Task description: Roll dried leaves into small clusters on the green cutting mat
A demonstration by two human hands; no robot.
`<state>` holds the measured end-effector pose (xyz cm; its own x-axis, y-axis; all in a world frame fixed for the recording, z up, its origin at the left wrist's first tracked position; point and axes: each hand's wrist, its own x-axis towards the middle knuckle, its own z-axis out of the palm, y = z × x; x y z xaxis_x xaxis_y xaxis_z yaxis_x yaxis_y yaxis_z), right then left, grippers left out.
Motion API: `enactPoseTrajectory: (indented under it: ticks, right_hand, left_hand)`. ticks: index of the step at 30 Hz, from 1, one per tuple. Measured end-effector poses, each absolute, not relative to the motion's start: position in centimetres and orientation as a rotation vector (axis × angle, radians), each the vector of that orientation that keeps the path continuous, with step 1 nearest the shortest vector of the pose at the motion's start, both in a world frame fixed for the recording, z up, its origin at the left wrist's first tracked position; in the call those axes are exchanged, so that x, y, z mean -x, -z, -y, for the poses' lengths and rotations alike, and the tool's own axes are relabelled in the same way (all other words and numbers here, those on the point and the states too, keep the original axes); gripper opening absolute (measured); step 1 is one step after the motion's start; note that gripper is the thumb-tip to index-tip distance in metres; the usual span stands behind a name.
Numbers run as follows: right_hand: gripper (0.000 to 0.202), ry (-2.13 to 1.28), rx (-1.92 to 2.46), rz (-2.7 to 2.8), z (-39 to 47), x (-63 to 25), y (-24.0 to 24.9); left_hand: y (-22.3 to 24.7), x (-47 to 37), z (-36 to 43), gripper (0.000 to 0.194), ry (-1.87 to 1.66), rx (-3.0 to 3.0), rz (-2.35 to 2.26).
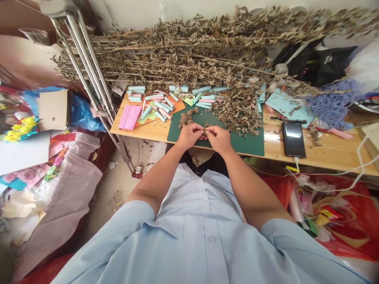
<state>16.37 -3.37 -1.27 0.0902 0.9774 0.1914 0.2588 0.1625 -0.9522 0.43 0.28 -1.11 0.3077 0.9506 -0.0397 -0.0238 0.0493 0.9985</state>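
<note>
My left hand [191, 135] and my right hand [218, 138] meet over the front edge of a green mat [248, 144]. Fingertips of both are pinched together on a small bit of dried leaf [205, 133], mostly covered by the fingers. Just beyond my left hand sits a little heap of crumpled dried leaf balls [188, 116]. A larger pile of loose dried leaves [241, 112] spreads over the mat past my right hand.
Long dried leafy stalks [177, 51] lie across the back. Rolled paper tubes [162, 107] and a pink paper stack [130, 117] are at left, near a metal tripod [85, 59]. A phone [293, 139] with a cable and purple cord [331, 102] lie right.
</note>
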Motion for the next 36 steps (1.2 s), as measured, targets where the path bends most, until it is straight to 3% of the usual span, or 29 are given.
enactPoseTrajectory:
  ticks: [6,12,23,30,36]
  right_hand:
    - [0.013,-0.694,1.373,1.431,3.4,-16.4,1.7]
    - [0.015,-0.926,1.333,1.313,3.0,-16.8,1.5]
    - [0.026,-0.889,1.373,1.223,2.8,-16.7,1.3]
    - [0.026,-0.822,1.408,1.242,2.8,-16.3,0.7]
    - [0.025,-0.863,1.388,1.237,2.8,-16.3,0.9]
  left_hand:
    - [0.6,-0.8,0.1,0.003,-0.967,-1.289,-1.063]
    - [0.1,-0.3,-0.4,0.007,-0.904,-1.216,-1.029]
    - [0.5,-0.6,-0.4,0.013,-0.931,-1.238,-1.003]
    - [1.6,-0.6,-0.3,0.03,-0.98,-1.453,-1.025]
    - [1.8,-1.0,-0.1,0.015,-0.977,-1.48,-1.082]
